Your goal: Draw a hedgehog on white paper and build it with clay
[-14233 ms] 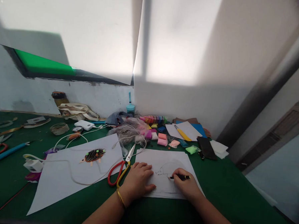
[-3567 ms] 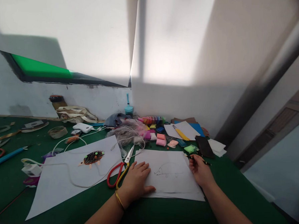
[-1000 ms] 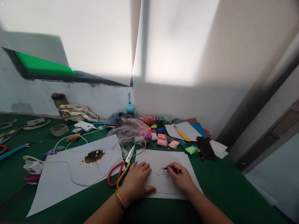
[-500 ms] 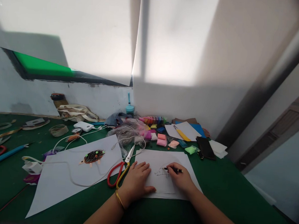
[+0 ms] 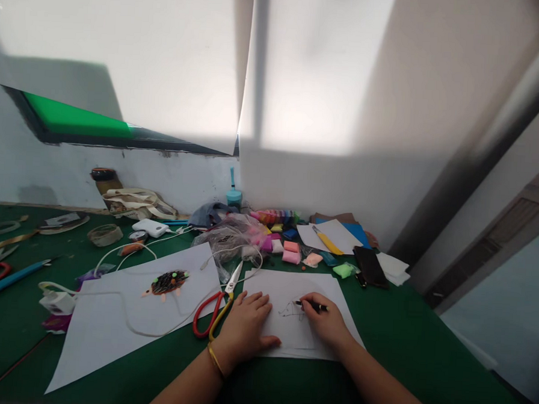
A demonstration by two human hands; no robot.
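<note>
My right hand (image 5: 325, 321) grips a black pen (image 5: 317, 306), its tip on a small line drawing (image 5: 289, 312). The drawing is on a stack of white paper (image 5: 337, 289) in front of me. Fingers spread, my left hand (image 5: 252, 321) lies flat on the left side of that stack. Red-and-yellow scissors (image 5: 219, 308) rest just left of this hand, blades pointing away. Farther left, a larger white sheet (image 5: 104, 338) carries a hedgehog figure (image 5: 170, 282) with a dark spiky back and green and brown dots.
A white charging cable (image 5: 138, 334) crosses the left sheet to a white plug (image 5: 59, 303). Behind the paper lie several packets of coloured clay (image 5: 291, 252) and a yellow utility knife (image 5: 329, 241). A black phone (image 5: 371, 267) is to the right, a blue cutter (image 5: 12, 280) far left.
The pen and right hand have barely moved; a few more lines appear on the drawing near the tip. The left hand stays in place.
</note>
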